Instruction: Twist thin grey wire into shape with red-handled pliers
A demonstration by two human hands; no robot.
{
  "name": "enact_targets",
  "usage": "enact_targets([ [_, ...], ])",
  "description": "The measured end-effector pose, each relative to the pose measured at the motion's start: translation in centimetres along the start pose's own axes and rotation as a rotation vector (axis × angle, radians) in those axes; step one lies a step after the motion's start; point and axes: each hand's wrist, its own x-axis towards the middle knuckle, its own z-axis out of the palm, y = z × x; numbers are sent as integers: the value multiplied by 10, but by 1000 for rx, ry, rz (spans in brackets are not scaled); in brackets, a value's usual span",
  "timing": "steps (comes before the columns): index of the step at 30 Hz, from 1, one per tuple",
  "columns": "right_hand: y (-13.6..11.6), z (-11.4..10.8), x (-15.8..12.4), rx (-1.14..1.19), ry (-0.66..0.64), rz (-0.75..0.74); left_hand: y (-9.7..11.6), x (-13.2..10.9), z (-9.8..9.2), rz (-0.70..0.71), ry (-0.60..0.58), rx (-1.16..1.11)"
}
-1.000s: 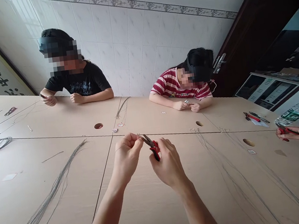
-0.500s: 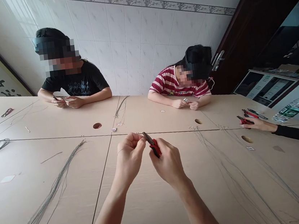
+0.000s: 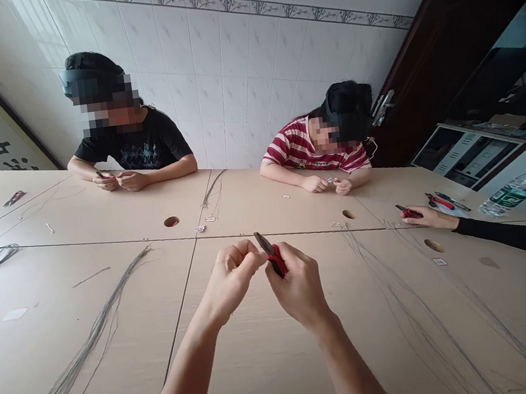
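Observation:
Red-handled pliers (image 3: 273,256) with dark jaws are gripped in my right hand (image 3: 299,285), their tip pointing up and to the left. My left hand (image 3: 233,278) is closed in a pinch just left of the pliers, its fingertips close beside the jaws. Whatever it pinches is too small to make out. Both hands are above the tabletop (image 3: 245,365). On the left lies a long bundle of thin grey wires (image 3: 99,329).
Fine strands (image 3: 416,312) spread across the right side. Two people (image 3: 141,141) (image 3: 317,145) sit opposite. A co-worker's hand (image 3: 431,217) holds red pliers at the right, near a plastic bottle (image 3: 516,191). Round holes (image 3: 171,221) pierce the table.
My left hand has shifted slightly right and its fingertips sit lower along the pliers. The pliers have moved slightly right. The co-worker's hand at the right has reached further left with its pliers.

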Motion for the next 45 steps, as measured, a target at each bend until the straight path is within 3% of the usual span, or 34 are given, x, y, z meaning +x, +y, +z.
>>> enact_targets([
  [5, 0, -1, 1, 32, 2, -20, 3, -3, -1, -2, -122, 23],
  [18, 0, -11, 2, 126, -51, 21, -11, 0, 11, 135, -85, -99],
  [40, 10, -6, 7, 168, -90, 91, -19, 8, 14, 115, -32, -136],
  [45, 11, -5, 8, 166, -101, 59, -20, 7, 13, 164, -13, -101],
])
